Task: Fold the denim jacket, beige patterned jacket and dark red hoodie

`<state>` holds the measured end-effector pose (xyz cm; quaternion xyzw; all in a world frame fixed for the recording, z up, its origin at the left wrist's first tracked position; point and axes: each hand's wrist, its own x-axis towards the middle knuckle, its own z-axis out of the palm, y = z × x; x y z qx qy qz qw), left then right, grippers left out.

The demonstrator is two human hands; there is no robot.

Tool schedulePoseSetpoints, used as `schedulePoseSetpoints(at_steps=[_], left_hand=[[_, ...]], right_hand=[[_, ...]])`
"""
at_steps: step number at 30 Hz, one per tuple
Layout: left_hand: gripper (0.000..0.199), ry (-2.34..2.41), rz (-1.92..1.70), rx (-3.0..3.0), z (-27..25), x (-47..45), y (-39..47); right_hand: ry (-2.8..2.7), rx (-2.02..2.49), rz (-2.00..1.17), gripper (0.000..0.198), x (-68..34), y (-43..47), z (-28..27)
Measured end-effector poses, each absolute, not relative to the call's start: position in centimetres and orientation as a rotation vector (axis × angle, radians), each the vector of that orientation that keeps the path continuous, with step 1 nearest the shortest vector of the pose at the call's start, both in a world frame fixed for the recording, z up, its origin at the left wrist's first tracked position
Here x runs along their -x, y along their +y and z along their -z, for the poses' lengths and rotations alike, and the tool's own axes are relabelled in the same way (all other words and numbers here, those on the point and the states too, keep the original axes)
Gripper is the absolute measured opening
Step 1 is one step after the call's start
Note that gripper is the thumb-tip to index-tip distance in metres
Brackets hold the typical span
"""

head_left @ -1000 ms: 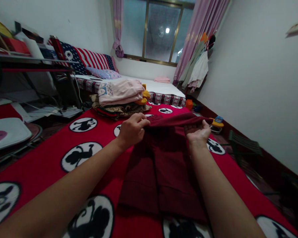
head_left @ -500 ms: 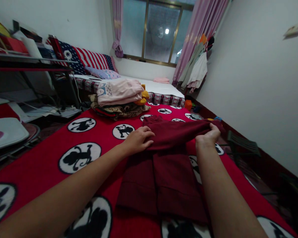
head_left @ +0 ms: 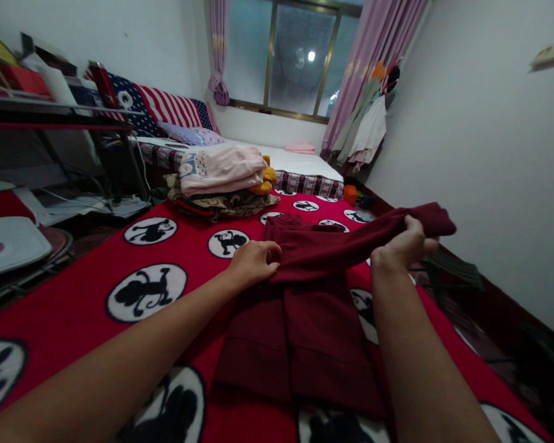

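Observation:
A maroon long-sleeved top [head_left: 323, 335] lies partly folded on the red blanket, its wide hem bands toward me. Its sleeve [head_left: 346, 243] stretches across the upper part, toward the right. My left hand [head_left: 257, 261] pinches the cloth at the left fold, thumb and fingers curled together. With my right hand [head_left: 404, 246] I grip the sleeve near its far end, holding that end up off the bed. The sleeve's tip sticks out beyond my fingers. Some fingers of the right hand are hidden under the cloth.
Beyond my left hand, a stack of folded clothes [head_left: 224, 178] sits on the red blanket [head_left: 74, 307] with monkey prints. A cluttered desk [head_left: 60, 117] stands at the left. A dark green folding stool [head_left: 452, 274] is beside the bed's right edge. Clothes [head_left: 367, 132] hang near the curtain.
My right hand has lifted the sleeve's end higher and farther right, so its tip now shows beyond the fingers. The left hand has moved slightly left and its fingers have curled onto the cloth.

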<state>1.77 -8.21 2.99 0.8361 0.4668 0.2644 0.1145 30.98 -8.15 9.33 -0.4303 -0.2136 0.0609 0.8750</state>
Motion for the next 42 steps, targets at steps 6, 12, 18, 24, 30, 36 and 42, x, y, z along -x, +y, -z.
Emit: schedulePoseSetpoints(at_steps=[6,12,18,24,30,36,42], left_hand=[[0.022,1.323,-0.582,-2.309,-3.9,-0.6,-7.2],[0.017,1.377,-0.579,-2.243,-4.6,0.6,-6.0],[0.021,1.230,-1.004,-2.317,-3.9,-0.9,-6.9],[0.012,1.217,-0.825,-2.440,-2.2,-2.5,-7.8],[0.007,1.304,-0.825,-2.473,-1.7,-3.3,-8.9],[0.004,1.333,-0.855,-2.484,-1.4,-3.4,-9.4],[0.004,1.324,-0.870,-2.498,-1.3,-3.2,-9.7]], right_hand=[[-1.144,1.227,-0.525,0.022,-25.7,-11.3,-12.3],[-1.611,1.470,-0.444,0.020,-23.6,-11.1,-10.8],[-1.994,1.887,-0.154,0.008,-21.4,-9.9,-7.6],[-2.153,1.970,-0.222,0.009,-20.2,-10.0,-6.0],[-1.700,1.604,-0.150,0.018,-20.0,-7.8,-5.2],[-1.750,1.738,-0.287,0.020,-17.5,-2.5,-6.8],[-1.938,2.056,-0.301,0.033,-16.8,0.9,-7.7]])
